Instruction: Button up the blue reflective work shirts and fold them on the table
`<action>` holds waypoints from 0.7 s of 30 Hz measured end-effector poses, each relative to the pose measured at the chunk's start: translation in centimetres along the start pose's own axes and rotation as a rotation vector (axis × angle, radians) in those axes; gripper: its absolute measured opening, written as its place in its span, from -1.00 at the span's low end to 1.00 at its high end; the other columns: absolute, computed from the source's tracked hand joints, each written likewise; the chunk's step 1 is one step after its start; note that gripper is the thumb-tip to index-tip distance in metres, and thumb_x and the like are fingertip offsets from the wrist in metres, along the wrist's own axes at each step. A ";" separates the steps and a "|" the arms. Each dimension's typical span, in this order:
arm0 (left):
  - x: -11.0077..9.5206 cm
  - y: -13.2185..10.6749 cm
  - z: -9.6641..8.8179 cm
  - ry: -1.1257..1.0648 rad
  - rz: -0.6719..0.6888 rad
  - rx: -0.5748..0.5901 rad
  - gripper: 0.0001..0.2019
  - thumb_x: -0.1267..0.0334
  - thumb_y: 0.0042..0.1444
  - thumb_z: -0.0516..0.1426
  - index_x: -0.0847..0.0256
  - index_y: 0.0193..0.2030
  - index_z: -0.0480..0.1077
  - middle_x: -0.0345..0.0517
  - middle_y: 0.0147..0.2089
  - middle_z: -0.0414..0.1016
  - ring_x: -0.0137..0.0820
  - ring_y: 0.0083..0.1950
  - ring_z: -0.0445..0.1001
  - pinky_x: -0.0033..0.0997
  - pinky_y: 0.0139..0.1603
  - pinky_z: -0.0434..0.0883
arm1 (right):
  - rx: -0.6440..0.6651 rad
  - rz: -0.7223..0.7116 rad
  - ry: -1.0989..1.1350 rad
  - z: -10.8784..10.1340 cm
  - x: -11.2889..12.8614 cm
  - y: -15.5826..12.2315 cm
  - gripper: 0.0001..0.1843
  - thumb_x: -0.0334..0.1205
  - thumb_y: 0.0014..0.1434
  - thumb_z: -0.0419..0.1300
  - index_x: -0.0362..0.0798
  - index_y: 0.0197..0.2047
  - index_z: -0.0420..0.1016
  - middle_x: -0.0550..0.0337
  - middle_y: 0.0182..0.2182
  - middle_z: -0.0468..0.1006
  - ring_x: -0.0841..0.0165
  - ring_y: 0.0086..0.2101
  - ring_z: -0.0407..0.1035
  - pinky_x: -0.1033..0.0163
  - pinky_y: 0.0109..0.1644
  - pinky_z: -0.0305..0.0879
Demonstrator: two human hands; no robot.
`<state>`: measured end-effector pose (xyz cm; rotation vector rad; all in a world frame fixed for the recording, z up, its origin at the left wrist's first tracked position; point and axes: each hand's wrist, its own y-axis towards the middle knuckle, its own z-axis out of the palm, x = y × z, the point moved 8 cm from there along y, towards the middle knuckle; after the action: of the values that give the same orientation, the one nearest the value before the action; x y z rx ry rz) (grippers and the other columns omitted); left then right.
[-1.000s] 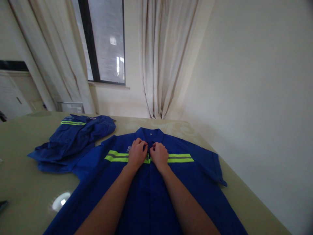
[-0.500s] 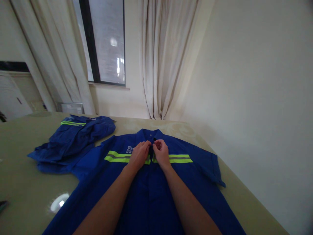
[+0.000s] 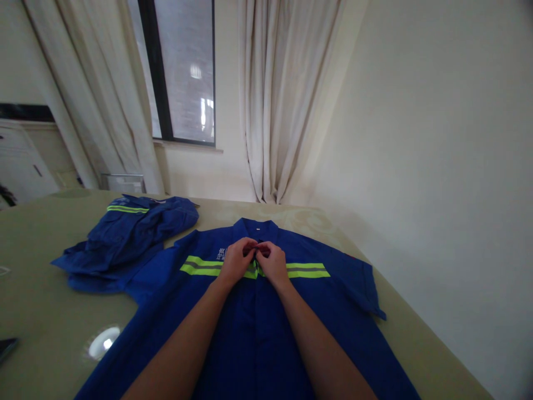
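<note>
A blue work jacket [image 3: 254, 328] with yellow-green reflective stripes lies spread face up on the table, its collar at the far end. Just below the collar, my left hand [image 3: 239, 260] pinches the front edge on the side with the white printed logo. Opposite it, my right hand [image 3: 272, 262] pinches the other front edge. The fingertips of both hands meet at the jacket's middle line, slightly above the chest stripe. My fingers hide the bit of cloth between them, so any fastener there cannot be made out.
A second blue garment [image 3: 129, 239] with a similar stripe lies crumpled at the left, touching the jacket's sleeve. A dark object [image 3: 7, 348] sits at the left edge of the pale green table [image 3: 45, 311]. A wall [image 3: 437, 166] borders the table's right side.
My hands have come together, closing the gap between the two front edges below the collar. The view has shifted slightly; the crumpled garment lies as before.
</note>
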<state>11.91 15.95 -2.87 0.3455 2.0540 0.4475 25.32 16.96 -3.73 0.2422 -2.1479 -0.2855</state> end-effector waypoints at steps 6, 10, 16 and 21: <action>0.0 0.0 0.0 0.130 -0.005 -0.004 -0.77 0.49 0.18 0.14 0.17 -0.12 0.56 -0.05 0.03 0.58 -0.37 -0.14 0.62 -0.31 0.04 0.54 | -0.010 0.011 -0.245 0.2 0.6 -0.4 -0.75 -0.39 0.13 0.19 -0.02 -0.13 0.59 0.13 -0.21 0.62 0.31 -0.23 0.50 0.29 -0.09 0.37; 0.2 0.0 0.1 0.225 -0.016 0.008 -0.82 0.47 0.19 0.16 0.17 -0.19 0.57 -0.06 -0.06 0.57 -0.33 -0.09 0.58 -0.31 0.04 0.50 | -0.019 0.006 -0.395 0.2 1.0 -0.7 -0.84 -0.29 0.23 0.18 0.00 -0.17 0.60 0.05 -0.17 0.56 0.22 -0.11 0.45 0.22 0.00 0.31; 0.1 -0.3 0.0 0.321 -0.030 0.010 -0.79 0.47 0.25 0.11 0.16 -0.12 0.53 -0.08 -0.07 0.52 -0.32 -0.09 0.54 -0.35 0.02 0.45 | -0.019 0.033 -0.499 0.0 1.2 -0.9 -0.83 -0.12 0.30 0.20 0.02 -0.18 0.59 0.06 -0.17 0.54 0.21 -0.12 0.44 0.23 -0.06 0.31; 0.3 -0.4 -0.2 0.366 -0.057 0.004 -0.81 0.44 0.28 0.10 0.15 -0.12 0.51 -0.08 -0.09 0.51 -0.31 -0.09 0.54 -0.34 0.01 0.43 | 0.000 0.056 -0.578 0.2 1.5 -1.0 -0.77 -0.04 0.26 0.24 0.02 -0.11 0.53 0.04 -0.11 0.52 0.17 -0.09 0.44 0.20 -0.11 0.31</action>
<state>11.59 15.67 -3.15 0.2173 2.4137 0.5001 24.43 15.64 -2.97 0.1036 -2.7195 -0.3547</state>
